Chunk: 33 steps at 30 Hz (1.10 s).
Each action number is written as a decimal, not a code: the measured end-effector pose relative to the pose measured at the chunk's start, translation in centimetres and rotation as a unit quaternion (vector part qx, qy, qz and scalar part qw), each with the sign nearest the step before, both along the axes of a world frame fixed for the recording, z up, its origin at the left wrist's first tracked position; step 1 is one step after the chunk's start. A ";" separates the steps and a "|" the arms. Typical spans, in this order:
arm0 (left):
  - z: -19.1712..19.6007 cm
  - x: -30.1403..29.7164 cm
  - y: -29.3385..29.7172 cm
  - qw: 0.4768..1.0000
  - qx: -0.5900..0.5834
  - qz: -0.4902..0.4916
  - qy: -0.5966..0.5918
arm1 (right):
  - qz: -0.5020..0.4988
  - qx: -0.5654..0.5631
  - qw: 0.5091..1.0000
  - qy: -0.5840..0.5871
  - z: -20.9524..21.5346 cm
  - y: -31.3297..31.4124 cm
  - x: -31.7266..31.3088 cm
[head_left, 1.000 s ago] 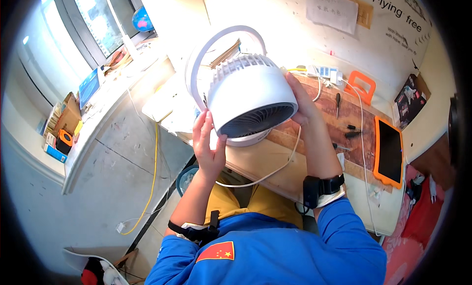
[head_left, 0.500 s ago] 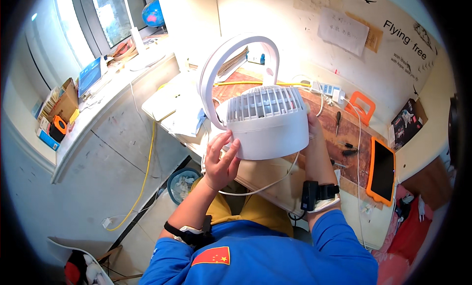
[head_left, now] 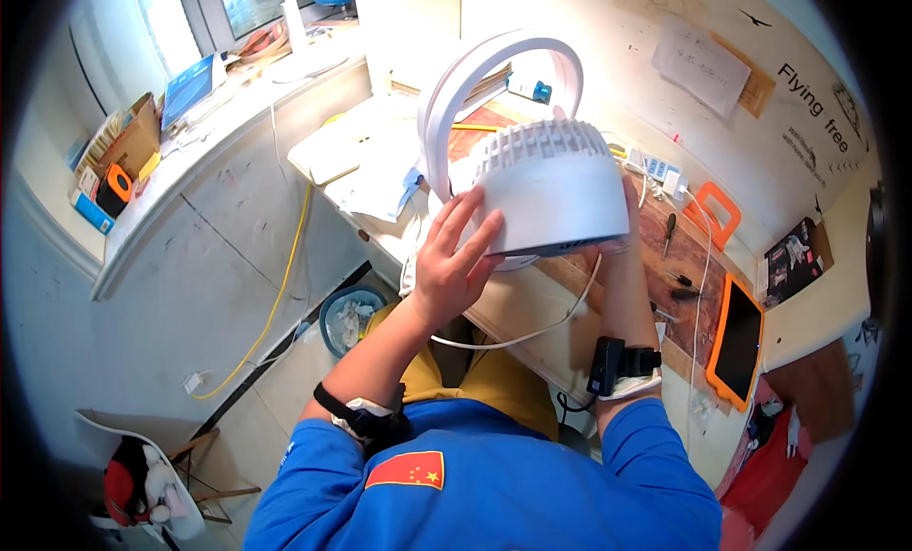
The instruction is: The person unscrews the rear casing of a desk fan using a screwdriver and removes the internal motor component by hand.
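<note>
A white desk fan [head_left: 560, 198] with a slatted grille and a large hoop-shaped stand [head_left: 439, 109] is between my two hands over the desk. The housing is tilted, and a dark vented part shows along its near lower edge. My left hand [head_left: 456, 261] holds the housing's left side, its fingers spread along the shell. Around the right side goes my right hand [head_left: 627, 218], its fingers mostly hidden by the housing. A white cord [head_left: 515, 344] loops below the fan, near the desk's front edge.
Right of the fan lie a screwdriver [head_left: 670, 230], smaller dark tools [head_left: 682, 293], an orange-framed tablet [head_left: 737, 344] and an orange frame-shaped object [head_left: 714, 214]. A power strip [head_left: 651, 165] sits by the wall. A waste bin [head_left: 332, 331] stands on the floor, left of my legs.
The fan's housing has tipped, bringing the dark vented part into sight. My left hand has shifted further onto the housing. The whole view has also shifted slightly.
</note>
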<state>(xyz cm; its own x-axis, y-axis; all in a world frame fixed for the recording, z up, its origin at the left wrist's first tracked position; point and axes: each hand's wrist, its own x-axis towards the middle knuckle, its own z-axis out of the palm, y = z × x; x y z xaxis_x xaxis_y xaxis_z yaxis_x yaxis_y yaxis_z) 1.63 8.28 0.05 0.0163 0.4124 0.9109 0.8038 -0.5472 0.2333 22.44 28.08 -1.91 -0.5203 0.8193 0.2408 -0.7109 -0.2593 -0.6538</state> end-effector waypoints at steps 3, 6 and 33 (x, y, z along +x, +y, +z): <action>1.0 0.0 0.2 1.000 -0.009 0.012 -0.002 | 0.017 -0.024 1.000 -0.001 1.5 -0.8 -0.8; 1.1 -0.2 0.2 0.999 0.001 -0.017 -0.030 | 0.054 0.015 0.998 0.039 1.9 -0.8 -0.7; 2.5 -3.5 5.1 0.950 -0.021 0.001 -0.312 | -0.046 -0.009 0.996 -0.072 5.2 -3.5 -1.7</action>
